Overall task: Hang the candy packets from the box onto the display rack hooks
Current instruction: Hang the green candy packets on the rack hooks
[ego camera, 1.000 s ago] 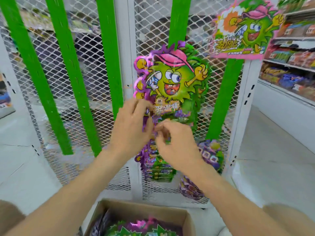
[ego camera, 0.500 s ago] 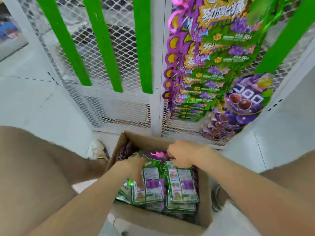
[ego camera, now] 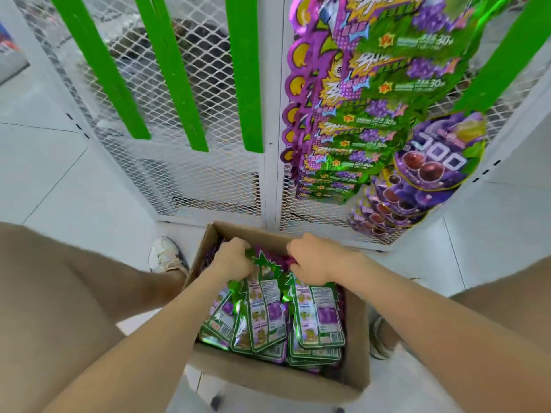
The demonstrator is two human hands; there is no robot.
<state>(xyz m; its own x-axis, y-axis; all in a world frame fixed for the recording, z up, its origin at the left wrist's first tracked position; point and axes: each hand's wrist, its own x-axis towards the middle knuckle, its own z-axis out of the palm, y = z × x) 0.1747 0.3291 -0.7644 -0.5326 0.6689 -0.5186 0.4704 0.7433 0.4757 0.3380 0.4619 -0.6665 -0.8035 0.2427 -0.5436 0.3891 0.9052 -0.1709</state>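
A brown cardboard box (ego camera: 277, 380) sits on the floor between my knees. Several green and purple candy packets (ego camera: 319, 317) lie in it, back side up. My left hand (ego camera: 232, 260) is closed on the spiky top edge of a packet (ego camera: 264, 311) at the far side of the box. Just to its right, my right hand (ego camera: 313, 257) grips the tops of the neighbouring packets. Above the box, a column of the same packets (ego camera: 366, 108) hangs on the white mesh display rack (ego camera: 208, 180). The hooks are hidden behind them.
Round purple grape candy packets (ego camera: 423, 180) hang low on the rack's right side. Green vertical strips (ego camera: 244, 73) run down the mesh. My white shoe (ego camera: 162, 254) rests left of the box, another shoe (ego camera: 378, 338) right of it. White tiled floor lies all around.
My view has dropped from the rack to the box. Both hands left the hanging packets, went down into the box and closed on the tops of packets there.
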